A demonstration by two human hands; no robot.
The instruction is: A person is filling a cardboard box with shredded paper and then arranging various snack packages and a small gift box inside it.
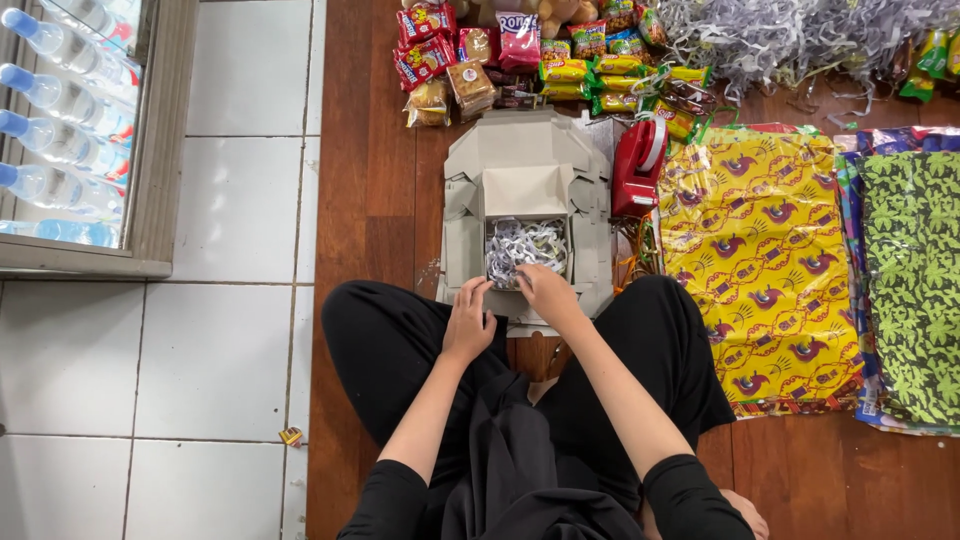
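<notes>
Wood plank floor (375, 180) runs up the middle, white tile floor (230, 190) to the left of it. Person sits cross-legged on the wood in black clothes, head view looks straight down.

Grey cardboard box (527, 160) sits on the wood just in front of the knees. All flaps folded out flat, so it reads as a wide cross shape with a small square well in the centre. Well is filled with white-grey shredded paper (522, 245), loosely curled strips, roughly level with the rim.

Left hand (468, 322): fingers bent, tips resting on the near-left edge of the box well. Touching cardboard, not clearly clamped on anything. Right hand (545, 290): fingers curled down into the shredded paper at the near edge of the well. Whether it actually grips strips, cannot tell; fingertips are buried.

Around it:
- red tape dispenser (637, 165) just right of the box, touching or nearly touching a flap
- yellow patterned wrapping sheets (760, 260) right of that, spread flat
- green patterned wrapping sheets (915, 290) at far right, partly overlapped by the yellow stack
- snack packets (520, 60) in rows beyond the box: red, yellow, pink, brown
- big pile of loose shredded strips (790, 35) top right
- glass-door cooler (80, 130) far left with water bottles (60, 100), blue caps
- small wrapper scrap (291, 436) on the tile, well apart from the box
</notes>
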